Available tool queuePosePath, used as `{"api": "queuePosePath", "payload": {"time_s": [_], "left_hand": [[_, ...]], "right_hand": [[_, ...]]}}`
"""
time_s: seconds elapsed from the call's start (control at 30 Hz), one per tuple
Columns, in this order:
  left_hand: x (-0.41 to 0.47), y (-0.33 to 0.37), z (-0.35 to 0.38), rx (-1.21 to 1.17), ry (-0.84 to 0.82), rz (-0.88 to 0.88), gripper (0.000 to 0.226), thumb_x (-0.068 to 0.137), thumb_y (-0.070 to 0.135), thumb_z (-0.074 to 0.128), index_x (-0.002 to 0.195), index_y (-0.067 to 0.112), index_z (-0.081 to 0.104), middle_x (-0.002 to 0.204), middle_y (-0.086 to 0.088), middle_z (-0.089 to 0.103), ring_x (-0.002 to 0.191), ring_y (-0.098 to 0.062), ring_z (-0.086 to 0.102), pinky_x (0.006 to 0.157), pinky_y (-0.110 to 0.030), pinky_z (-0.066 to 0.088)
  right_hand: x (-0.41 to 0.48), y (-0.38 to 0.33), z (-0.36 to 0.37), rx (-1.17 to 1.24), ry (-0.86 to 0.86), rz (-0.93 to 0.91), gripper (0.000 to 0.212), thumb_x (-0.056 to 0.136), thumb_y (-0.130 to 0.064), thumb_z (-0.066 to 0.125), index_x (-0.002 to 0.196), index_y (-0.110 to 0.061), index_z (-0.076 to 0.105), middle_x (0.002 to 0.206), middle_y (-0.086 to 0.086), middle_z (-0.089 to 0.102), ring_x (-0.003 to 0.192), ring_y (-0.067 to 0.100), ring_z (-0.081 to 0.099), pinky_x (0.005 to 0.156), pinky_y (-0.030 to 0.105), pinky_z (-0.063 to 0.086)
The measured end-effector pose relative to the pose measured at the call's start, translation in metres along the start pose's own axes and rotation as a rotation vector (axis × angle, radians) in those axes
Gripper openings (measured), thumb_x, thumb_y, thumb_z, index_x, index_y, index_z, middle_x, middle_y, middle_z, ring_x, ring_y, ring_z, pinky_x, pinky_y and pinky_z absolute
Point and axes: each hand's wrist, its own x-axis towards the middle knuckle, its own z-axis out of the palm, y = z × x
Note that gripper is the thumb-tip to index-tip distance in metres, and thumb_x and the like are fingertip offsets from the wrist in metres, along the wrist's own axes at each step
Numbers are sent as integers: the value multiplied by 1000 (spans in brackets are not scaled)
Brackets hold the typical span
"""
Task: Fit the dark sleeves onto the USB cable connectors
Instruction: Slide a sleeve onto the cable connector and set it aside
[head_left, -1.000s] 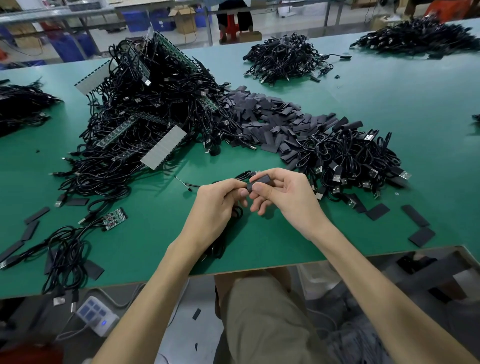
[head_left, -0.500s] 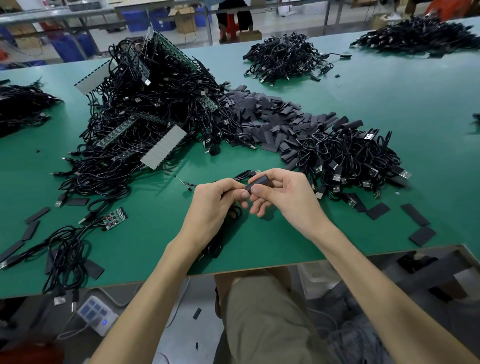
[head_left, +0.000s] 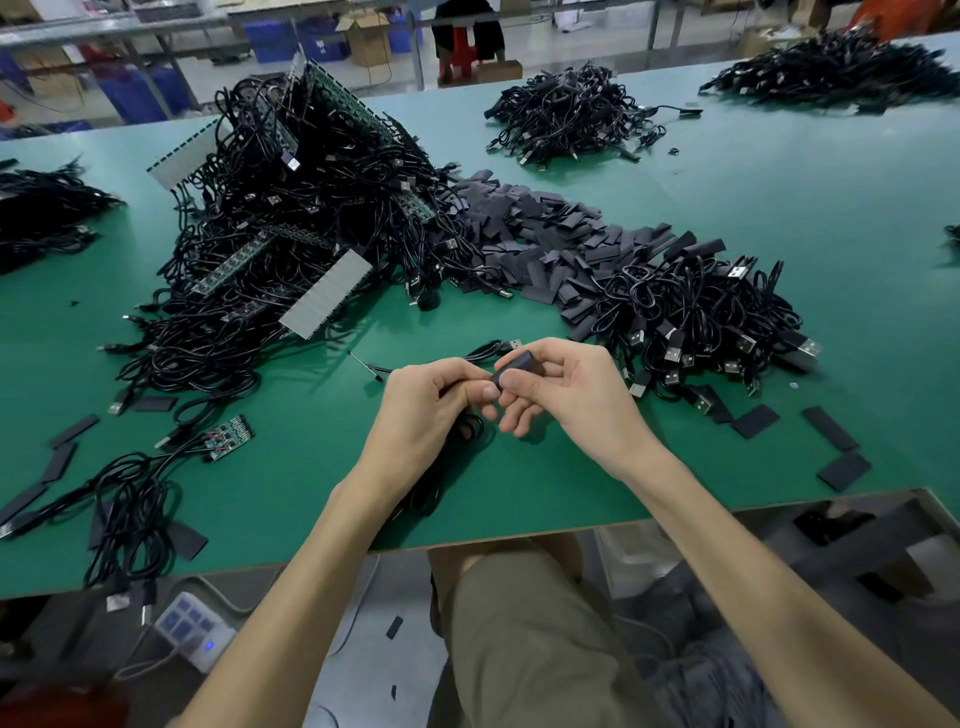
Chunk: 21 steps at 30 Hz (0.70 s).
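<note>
The left hand (head_left: 431, 400) and right hand (head_left: 566, 395) met just above the near part of the green table (head_left: 779, 208), thumbs almost touching. The only containers in sight stood off the table at the back of the room: an open cardboard box (head_left: 366, 34) and blue bins (head_left: 140, 93), too far off to show what they held. The right hand pinched a dark sleeve (head_left: 514, 364) between thumb and forefinger, its other fingers loosely curled below. The left hand was curled round a black cable (head_left: 462, 434) whose coil lay on the table under the wrist; the cable's connector was hidden between the fingertips, so whether it had entered the sleeve could not be told. Just beyond the hands another cable's USB plug (head_left: 514, 344) lay on the table. Further back, a heap of flat dark sleeves (head_left: 545, 234) spread between a large tangle of cables and circuit board strips (head_left: 291, 208) on the left and a lower pile of cables with bare metal plugs (head_left: 701, 322) on the right. A few loose sleeves (head_left: 831, 428) lay near the right edge, and a small circuit board (head_left: 228, 436) lay on its lead to the left. A white power strip (head_left: 192, 631) sat on the floor under the table edge.
</note>
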Motion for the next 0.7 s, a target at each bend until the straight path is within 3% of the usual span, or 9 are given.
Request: {"api": "queuePosePath", "payload": {"time_s": [0.27, 0.43, 0.57, 0.7], "left_hand": [[-1, 5, -1, 52, -43, 92, 11, 97, 17, 69, 87, 19, 74, 74, 10, 74, 67, -4, 61, 68, -20, 48], [0, 5, -1, 59, -48, 83, 15, 98, 17, 69, 84, 22, 73, 71, 10, 73, 64, -18, 63, 68, -29, 50], [-1, 3, -3, 45, -49, 76, 16, 96, 18, 71, 81, 25, 73, 69, 10, 73, 60, -7, 62, 65, -23, 50], [-1, 2, -2, 54, -52, 75, 20, 96, 17, 70, 80, 28, 72, 69, 10, 73, 60, -6, 62, 65, -23, 51]], "right_hand": [[2, 0, 0, -80, 70, -24, 15, 103, -3, 56, 105, 7, 67, 69, 12, 69, 53, 26, 67, 48, 29, 49], [3, 1, 0, -76, 74, -35, 11, 100, -6, 62, 100, 2, 70, 67, 7, 69, 52, 24, 67, 47, 27, 48], [2, 2, -1, -38, 42, -24, 10, 99, -5, 64, 100, 4, 69, 67, 9, 68, 52, 25, 66, 48, 27, 49], [2, 3, -1, -19, 44, -15, 12, 99, -5, 64, 100, 7, 68, 68, 12, 68, 52, 25, 66, 48, 26, 49]]}}
